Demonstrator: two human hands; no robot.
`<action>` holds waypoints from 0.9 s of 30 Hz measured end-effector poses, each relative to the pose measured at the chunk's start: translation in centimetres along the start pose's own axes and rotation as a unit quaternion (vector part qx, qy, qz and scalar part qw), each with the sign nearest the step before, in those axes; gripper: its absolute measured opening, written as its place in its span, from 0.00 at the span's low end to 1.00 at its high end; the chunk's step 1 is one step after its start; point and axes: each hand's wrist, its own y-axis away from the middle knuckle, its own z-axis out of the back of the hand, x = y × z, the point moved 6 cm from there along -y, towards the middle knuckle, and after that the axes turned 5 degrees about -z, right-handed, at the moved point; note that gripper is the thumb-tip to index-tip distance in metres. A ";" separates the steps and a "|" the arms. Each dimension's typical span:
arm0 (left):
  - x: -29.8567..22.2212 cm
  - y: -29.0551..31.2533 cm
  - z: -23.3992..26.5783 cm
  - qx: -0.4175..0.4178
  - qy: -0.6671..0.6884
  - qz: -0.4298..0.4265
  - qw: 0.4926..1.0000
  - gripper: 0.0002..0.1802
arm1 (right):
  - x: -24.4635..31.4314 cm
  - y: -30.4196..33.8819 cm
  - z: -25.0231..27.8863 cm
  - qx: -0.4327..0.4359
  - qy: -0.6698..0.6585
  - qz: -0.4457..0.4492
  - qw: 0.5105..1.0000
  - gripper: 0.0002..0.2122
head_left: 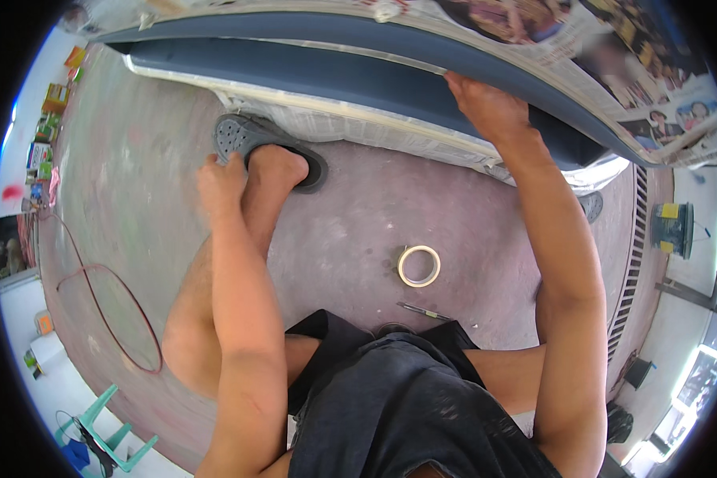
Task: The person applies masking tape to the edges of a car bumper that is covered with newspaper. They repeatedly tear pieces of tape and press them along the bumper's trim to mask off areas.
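Blue-grey panel [319, 73] across the top of the head view, two long bands with a recess between, bordered by pale tape and printed paper [334, 127]. Your right hand [490, 103] is at the panel, fingers over the recess by the upper band; cannot tell whether they grip or only touch. Your left hand [221, 183] is low by the grey clog [235, 137] on your left foot, its grip also unreadable. Floor [342, 231] worn, mottled grey and pinkish, pale specks. On it, between your legs, a tape roll [421, 284] lying flat, a slim cutter [424, 310] nearer you. Thin red hose [160, 350] looped at left; boxes and cans [56, 97] along the left wall, green stool [97, 405] lower down. Slotted drain grate [633, 231] at right, dark bucket [671, 231] past it. Hard to make out: your right fingertips, blurred against the panel; your right leg, mostly behind your forearm; your right clog [591, 205], partly hidden. Stool and upper panel edge are cut by the fisheye rim.
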 end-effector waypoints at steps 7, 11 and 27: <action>-3.6 2.1 -1.2 0.144 0.058 0.020 0.988 0.40 | 0.5 -0.8 -1.2 0.027 -0.204 -0.078 0.975 0.11; -3.6 2.4 -1.1 0.142 0.046 -0.007 0.989 0.37 | 0.6 -2.5 0.1 0.016 -0.246 -0.082 0.966 0.08; -3.7 2.8 -1.5 0.127 0.041 -0.029 0.991 0.33 | -1.1 -0.6 -1.0 0.171 -0.306 -0.102 0.931 0.08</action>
